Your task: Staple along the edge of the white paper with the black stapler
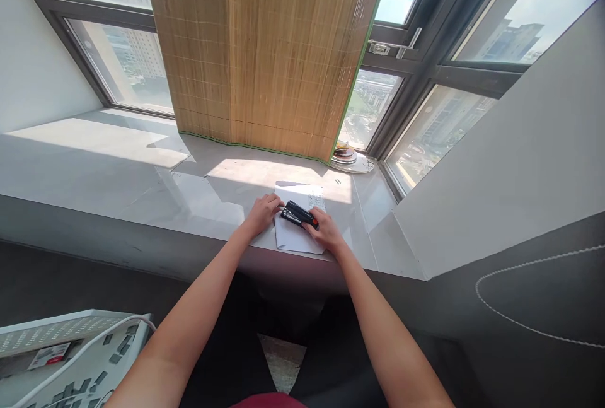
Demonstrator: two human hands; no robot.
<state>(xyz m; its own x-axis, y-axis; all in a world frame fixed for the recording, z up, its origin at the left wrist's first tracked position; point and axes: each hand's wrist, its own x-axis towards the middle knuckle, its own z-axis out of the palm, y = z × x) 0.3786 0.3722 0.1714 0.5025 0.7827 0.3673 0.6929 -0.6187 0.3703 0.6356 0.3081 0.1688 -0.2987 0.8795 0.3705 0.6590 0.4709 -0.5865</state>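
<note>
Lying on a white sheet of paper [293,241] at the front edge of the pale stone window ledge [118,168], a black stapler [299,214] with an orange-red patch at its right end sits aslant between both hands. The right hand [326,233] wraps that coloured end, its fingers curled and pressed on the stapler's body. The left hand [259,214] rests on the ledge just beside the sheet's left edge, fingers bent toward the stapler's nose and touching it; whether they pinch it or only steady it I cannot tell. The far part of the sheet carries faint rows of writing, too small to read. Behind the sheet a bamboo blind [265,48] with a green border hangs down to the ledge, and to its right a small stack of plates [347,157] stands near the window frame. At lower left, well apart from the hands, lies a white perforated appliance [70,364] with a white cable [89,342] across it and a red-and-white label [47,355] whose print is not legible.
</note>
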